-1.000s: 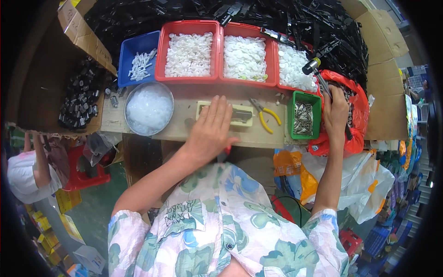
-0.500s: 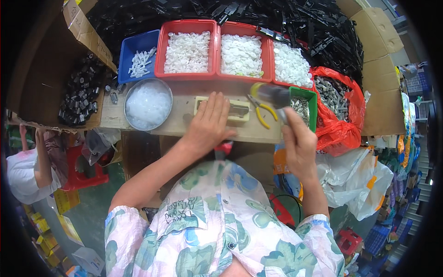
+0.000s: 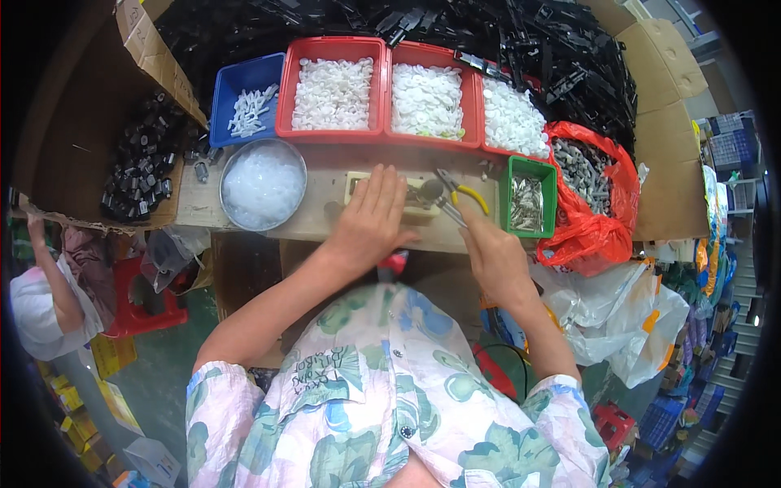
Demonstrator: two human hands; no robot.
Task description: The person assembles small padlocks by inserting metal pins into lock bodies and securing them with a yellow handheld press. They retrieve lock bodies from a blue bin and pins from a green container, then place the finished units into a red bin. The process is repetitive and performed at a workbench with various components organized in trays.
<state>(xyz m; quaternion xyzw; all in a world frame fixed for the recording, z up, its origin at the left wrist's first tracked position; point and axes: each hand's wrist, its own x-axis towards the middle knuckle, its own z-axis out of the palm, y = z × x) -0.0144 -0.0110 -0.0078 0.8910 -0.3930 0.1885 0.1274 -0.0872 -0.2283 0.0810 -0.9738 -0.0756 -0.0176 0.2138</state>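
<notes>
Green bin of small metal parts.

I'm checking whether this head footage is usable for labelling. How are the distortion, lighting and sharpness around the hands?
Head view: strong fisheye, so the workbench edge bows and the corners go black. Lighting is even and soft, with no hard shadows; only mild glare on the round tub of clear parts. The left hand is sharp; the right hand and the dark piece it holds are slightly soft.
</notes>
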